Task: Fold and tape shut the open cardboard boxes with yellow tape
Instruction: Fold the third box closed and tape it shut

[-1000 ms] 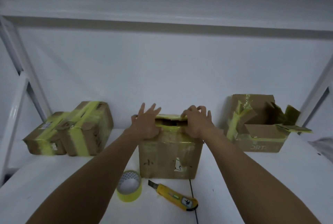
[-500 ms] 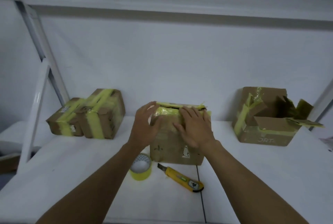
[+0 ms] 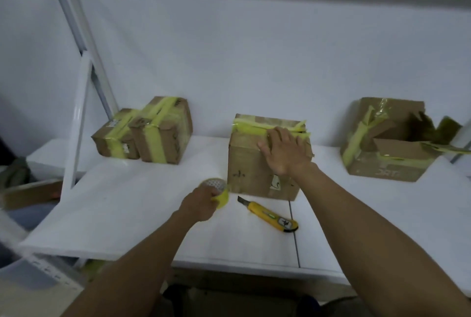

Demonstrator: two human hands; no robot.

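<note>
A cardboard box (image 3: 249,163) with its flaps folded down and old yellow tape along the top stands in the middle of the white table. My right hand (image 3: 283,149) lies flat on its top near edge, fingers spread, pressing the flaps down. My left hand (image 3: 201,202) grips the roll of yellow tape (image 3: 219,190) on the table just left of the box's front. A second cardboard box (image 3: 392,143) at the right stands open, flaps up, with loose yellow tape strips hanging off it.
A yellow utility knife (image 3: 271,216) lies on the white table (image 3: 127,202) in front of the middle box. Two taped boxes (image 3: 150,135) sit at the back left beside a white shelf upright (image 3: 79,113). The wall is close behind.
My left hand left the box top and came down onto the tape roll. My right hand stayed on the flaps. The view shifted left and down.
</note>
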